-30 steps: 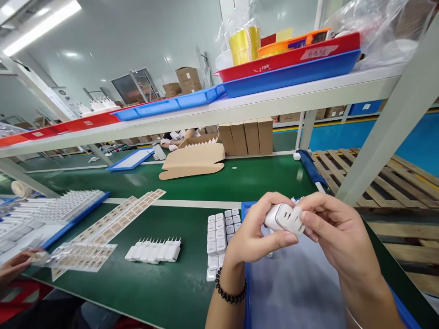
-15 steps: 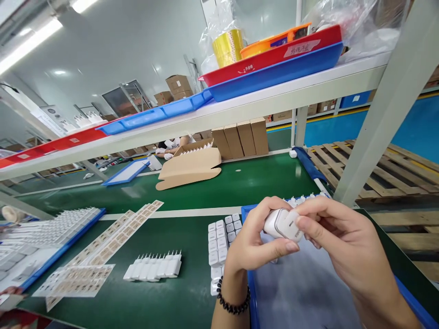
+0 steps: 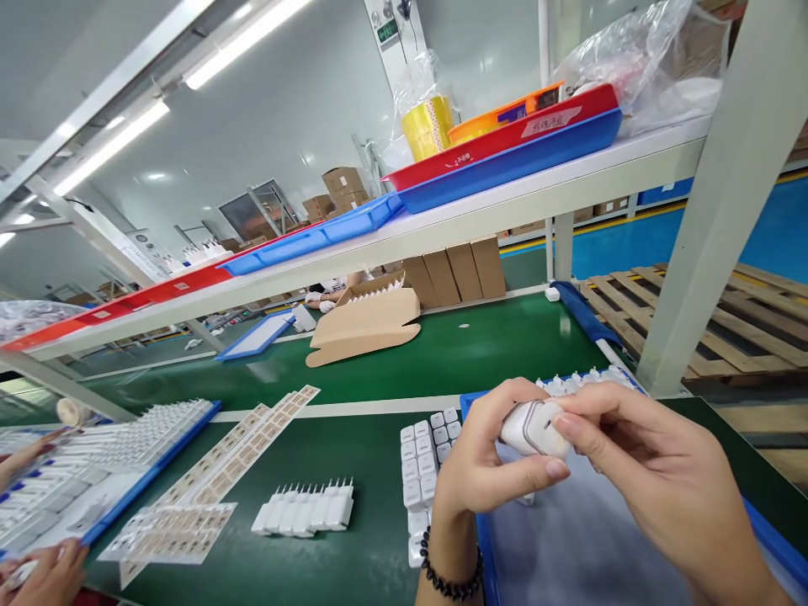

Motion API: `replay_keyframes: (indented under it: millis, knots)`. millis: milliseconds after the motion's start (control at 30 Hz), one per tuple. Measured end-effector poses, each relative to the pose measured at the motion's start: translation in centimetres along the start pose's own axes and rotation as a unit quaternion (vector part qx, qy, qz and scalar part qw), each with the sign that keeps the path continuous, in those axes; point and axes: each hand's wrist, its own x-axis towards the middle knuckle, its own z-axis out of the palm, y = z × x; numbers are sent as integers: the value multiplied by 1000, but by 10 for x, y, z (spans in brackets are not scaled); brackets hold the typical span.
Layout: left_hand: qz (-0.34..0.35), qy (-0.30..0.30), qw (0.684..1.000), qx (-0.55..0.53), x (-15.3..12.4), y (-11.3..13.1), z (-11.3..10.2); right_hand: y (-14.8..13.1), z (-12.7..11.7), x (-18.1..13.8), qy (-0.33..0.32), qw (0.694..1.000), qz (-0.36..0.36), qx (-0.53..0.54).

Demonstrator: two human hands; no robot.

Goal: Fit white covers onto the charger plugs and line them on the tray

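Both my hands hold one white plug adapter point(image 3: 534, 427) above a blue tray point(image 3: 773, 543) at the near right of the green belt. My left hand point(image 3: 483, 463), with a black bead bracelet on its wrist, wraps around the adapter's left side, thumb underneath. My right hand point(image 3: 637, 471) pinches its right end with thumb and forefinger. A row of white adapters point(image 3: 584, 380) lies at the tray's far edge, behind my fingers. A block of white adapters point(image 3: 424, 467) stands on the belt just left of my left hand.
A short row of white pronged plugs point(image 3: 306, 512) and label sheets point(image 3: 218, 471) lie on the belt to the left. Another person's hands point(image 3: 44, 572) work by a tray of parts point(image 3: 94, 459) at far left. An open cardboard box point(image 3: 366, 320) lies further back, a shelf with trays point(image 3: 505, 151) overhead.
The camera has tilted and shifted, so everything sits lower and further right. My hands keep hold of the adapter, which has turned slightly. The other person's hand shows again at lower left.
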Motion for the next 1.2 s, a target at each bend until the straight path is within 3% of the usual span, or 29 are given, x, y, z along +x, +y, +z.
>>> replay_keyframes:
  millis: [233, 467, 667, 933, 1200]
  knots:
    - [-8, 7, 1000, -2, 1, 1, 4, 2, -4, 0, -12, 1000, -12, -18]
    - [-16, 9, 1000, -21, 0, -2, 6, 0, -8, 4, -47, 998, 25, 18]
    - [7, 16, 1000, -15, 0, -2, 7, -3, -4, 1, -15, 999, 13, 28]
    - [4, 4, 1000, -6, 0, -3, 5, -2, -6, 3, -20, 999, -22, -15]
    - [6, 0, 1000, -6, 2, -5, 5, -2, -8, 4, -28, 999, -4, -17]
